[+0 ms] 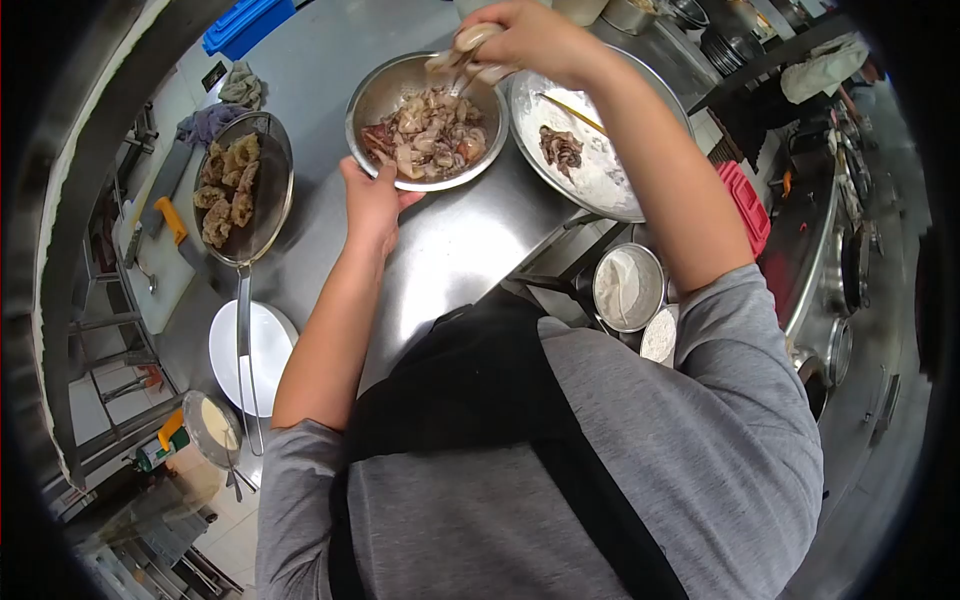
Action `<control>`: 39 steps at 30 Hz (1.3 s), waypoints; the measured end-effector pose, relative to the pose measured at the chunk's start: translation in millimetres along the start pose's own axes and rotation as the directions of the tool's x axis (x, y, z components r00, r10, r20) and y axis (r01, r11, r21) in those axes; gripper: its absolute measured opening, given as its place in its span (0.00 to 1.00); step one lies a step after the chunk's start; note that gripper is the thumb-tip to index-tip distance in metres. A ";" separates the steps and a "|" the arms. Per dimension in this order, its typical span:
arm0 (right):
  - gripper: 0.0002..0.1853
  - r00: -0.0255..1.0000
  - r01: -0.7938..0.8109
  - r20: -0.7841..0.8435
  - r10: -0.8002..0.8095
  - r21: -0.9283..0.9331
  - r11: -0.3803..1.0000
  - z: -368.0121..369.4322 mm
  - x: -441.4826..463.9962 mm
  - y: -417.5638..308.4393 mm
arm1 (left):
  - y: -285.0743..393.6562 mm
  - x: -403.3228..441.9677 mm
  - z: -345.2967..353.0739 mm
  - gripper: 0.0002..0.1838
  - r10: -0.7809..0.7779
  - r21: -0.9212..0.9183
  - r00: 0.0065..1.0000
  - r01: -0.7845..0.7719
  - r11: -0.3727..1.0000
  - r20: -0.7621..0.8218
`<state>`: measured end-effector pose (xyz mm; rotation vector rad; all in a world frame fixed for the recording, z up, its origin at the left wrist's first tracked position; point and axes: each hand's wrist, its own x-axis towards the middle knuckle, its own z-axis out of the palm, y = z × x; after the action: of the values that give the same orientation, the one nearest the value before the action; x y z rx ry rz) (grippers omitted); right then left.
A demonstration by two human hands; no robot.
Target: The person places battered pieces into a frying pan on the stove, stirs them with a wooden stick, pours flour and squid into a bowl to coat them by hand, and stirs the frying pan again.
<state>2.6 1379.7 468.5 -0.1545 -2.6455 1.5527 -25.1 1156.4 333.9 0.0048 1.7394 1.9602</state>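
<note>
A steel bowl (355, 115) of cut raw squid (425, 130) stands on the metal counter, tipped slightly toward me. My left hand (374, 203) grips its near rim, thumb up at the edge and fingers underneath. Above the bowl's far right side, my right hand (520, 42) is closed around wet, pale squid pieces (480, 60) that hang from the fingers. Just right of it sits a wide bowl of white flour (610, 185), holding a dark clump of squid tentacles (561, 150) and a yellowish stick (575, 112). My right forearm crosses over that bowl.
On the left, a long-handled strainer (270, 220) carries browned fried pieces (228, 190). Beyond it lie a knife (165, 205) and white cutting board (165, 280). A white plate (250, 370) is under the strainer's handle. Flour containers (628, 288) and a red basket (745, 205) are at right.
</note>
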 end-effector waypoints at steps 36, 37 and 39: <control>0.10 0.959 -0.283 -0.225 0.174 -0.702 0.654 -24.5 -127.6 155.1 | -38.1 -58.9 103.6 0.28 -0.339 0.168 0.872 0.297 0.940 0.355; 0.10 0.962 -0.271 -0.216 0.165 -0.708 0.652 -28.6 -129.5 147.9 | -37.0 -53.0 115.9 0.32 -0.410 0.072 0.841 0.413 0.908 0.354; 0.09 0.952 -0.260 -0.306 0.030 -0.751 0.607 -39.9 -133.7 139.6 | -30.5 -42.5 133.6 0.30 -0.399 -0.031 0.804 0.458 0.888 0.441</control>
<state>146.9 1465.5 364.8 -0.5887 -2.9119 0.2069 67.6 1265.5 343.2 -0.0109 1.1925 1.5881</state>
